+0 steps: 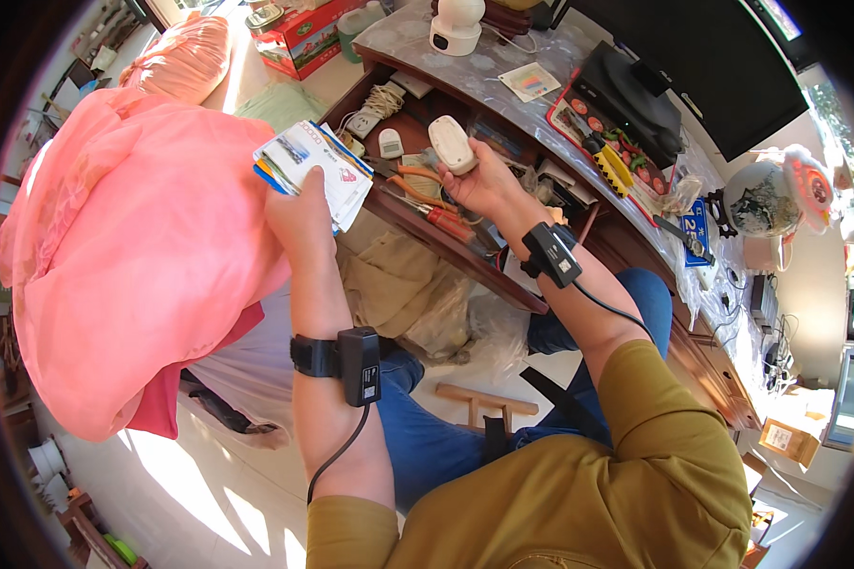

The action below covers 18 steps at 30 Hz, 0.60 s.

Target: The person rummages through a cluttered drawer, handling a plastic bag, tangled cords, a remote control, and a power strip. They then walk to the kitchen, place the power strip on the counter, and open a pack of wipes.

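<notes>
My left hand [302, 213] grips a stack of envelopes and papers [317, 167], its thumb pressed on top. Above the open wooden drawer [462, 267], my right hand [480, 178] holds a small white plastic device [452, 144] with rounded ends. Inside the drawer lie pliers with orange handles [416, 186], a screwdriver with a red handle [448, 222], a small white device with a display [391, 143], and a white power strip [363, 122] with a coiled cord. Other things in the drawer are partly hidden by my right hand and forearm.
Large pink fabric bundle [149, 249] stands at the left. On the desk are a white camera [457, 28], a paper card [529, 82], a yellow-and-black tool [605, 167], a wristwatch [690, 242] and a monitor [712, 64]. Plastic bags and cloth [398, 284] lie below the drawer.
</notes>
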Tool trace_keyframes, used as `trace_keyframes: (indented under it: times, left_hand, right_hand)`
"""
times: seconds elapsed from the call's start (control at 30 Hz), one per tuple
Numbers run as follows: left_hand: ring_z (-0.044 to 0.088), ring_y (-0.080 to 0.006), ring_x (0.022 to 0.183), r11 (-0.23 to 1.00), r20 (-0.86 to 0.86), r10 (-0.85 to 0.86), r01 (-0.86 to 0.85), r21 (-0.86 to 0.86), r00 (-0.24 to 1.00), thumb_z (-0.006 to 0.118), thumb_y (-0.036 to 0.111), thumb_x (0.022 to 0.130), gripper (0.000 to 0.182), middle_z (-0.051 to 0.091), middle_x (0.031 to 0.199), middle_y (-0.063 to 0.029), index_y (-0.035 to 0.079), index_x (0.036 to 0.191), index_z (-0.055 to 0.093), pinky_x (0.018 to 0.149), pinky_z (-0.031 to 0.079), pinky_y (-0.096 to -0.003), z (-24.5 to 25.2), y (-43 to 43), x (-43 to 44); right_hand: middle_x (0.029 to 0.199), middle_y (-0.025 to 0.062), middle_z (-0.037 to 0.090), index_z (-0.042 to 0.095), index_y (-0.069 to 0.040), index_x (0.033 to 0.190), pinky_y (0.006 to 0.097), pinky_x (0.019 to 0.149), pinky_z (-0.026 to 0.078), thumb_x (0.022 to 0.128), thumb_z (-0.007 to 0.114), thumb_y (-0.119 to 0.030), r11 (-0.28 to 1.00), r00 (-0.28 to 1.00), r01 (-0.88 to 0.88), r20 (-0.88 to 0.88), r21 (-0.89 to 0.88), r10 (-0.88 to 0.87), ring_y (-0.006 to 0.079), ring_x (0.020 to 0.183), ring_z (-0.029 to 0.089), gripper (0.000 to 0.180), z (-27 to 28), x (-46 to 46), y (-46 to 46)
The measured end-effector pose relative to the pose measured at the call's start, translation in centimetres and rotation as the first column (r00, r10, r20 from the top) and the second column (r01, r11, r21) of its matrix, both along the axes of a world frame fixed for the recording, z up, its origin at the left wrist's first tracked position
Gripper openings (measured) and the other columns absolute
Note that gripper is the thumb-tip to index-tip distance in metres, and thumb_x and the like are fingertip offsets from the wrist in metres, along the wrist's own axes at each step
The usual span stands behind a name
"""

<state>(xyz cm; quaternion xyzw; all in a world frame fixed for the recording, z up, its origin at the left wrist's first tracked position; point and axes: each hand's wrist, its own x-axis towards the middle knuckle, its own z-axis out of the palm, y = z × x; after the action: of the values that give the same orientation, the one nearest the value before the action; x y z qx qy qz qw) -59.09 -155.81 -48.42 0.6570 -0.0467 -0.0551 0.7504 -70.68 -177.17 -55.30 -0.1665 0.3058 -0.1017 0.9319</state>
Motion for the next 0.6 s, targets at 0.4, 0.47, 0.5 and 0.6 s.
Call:
trace_keyframes:
  times: [0.4, 0.47, 0.5, 0.6]
  left_hand:
    - [0.062, -0.02, 0.099, 1.0, -0.014, -0.011, 0.011, -0.026, 1.0, 0.06, -0.003, 0.082, 0.039, 0.06, 0.114, -0.0147, -0.008, 0.12, 0.05, 0.084, 0.05, -0.0302, 0.4, 0.3, 0.0]
    - [0.062, -0.0193, 0.096, 0.999, -0.023, -0.002, 0.001, -0.035, 1.0, 0.06, -0.002, 0.081, 0.037, 0.062, 0.111, -0.0149, -0.008, 0.117, 0.052, 0.083, 0.049, -0.0301, 0.6, 0.2, 0.0]
    - [0.062, -0.019, 0.095, 0.999, -0.029, 0.004, -0.006, -0.046, 1.0, 0.059, -0.002, 0.081, 0.036, 0.062, 0.11, -0.015, -0.008, 0.115, 0.053, 0.083, 0.048, -0.0301, 0.6, 0.2, -0.1]
    - [0.062, -0.0188, 0.095, 1.0, -0.046, 0.01, -0.011, -0.028, 0.999, 0.059, -0.002, 0.081, 0.035, 0.062, 0.109, -0.015, -0.008, 0.115, 0.053, 0.082, 0.048, -0.0299, 0.9, 0.2, -0.1]
  right_hand:
    - [0.113, 0.0174, 0.05, 0.041, 0.002, 0.118, 0.038, 0.081, 0.051, 0.087, 0.061, -0.018, 0.996, 0.985, 0.004, -0.169, -0.086, -0.018, 0.0324, 0.102, 0.053, 0.041, -1.4, 10.7, 0.1]
    - [0.108, 0.0167, 0.052, 0.043, 0.001, 0.115, 0.0364, 0.076, 0.052, 0.084, 0.062, -0.016, 0.988, 0.975, -0.012, -0.222, -0.153, -0.023, 0.0307, 0.097, 0.057, 0.041, -2.4, 11.9, -0.2]
    - [0.107, 0.0165, 0.053, 0.043, 0.001, 0.115, 0.0362, 0.073, 0.052, 0.084, 0.062, -0.016, 0.979, 0.975, -0.037, -0.222, -0.201, -0.009, 0.0303, 0.093, 0.058, 0.04, -2.9, 12.4, -0.4]
    - [0.103, 0.0165, 0.056, 0.044, 0.002, 0.115, 0.0342, 0.063, 0.054, 0.083, 0.062, -0.017, 0.952, 0.969, -0.059, -0.245, -0.299, -0.017, 0.0285, 0.08, 0.064, 0.041, -4.5, 13.4, -0.8]
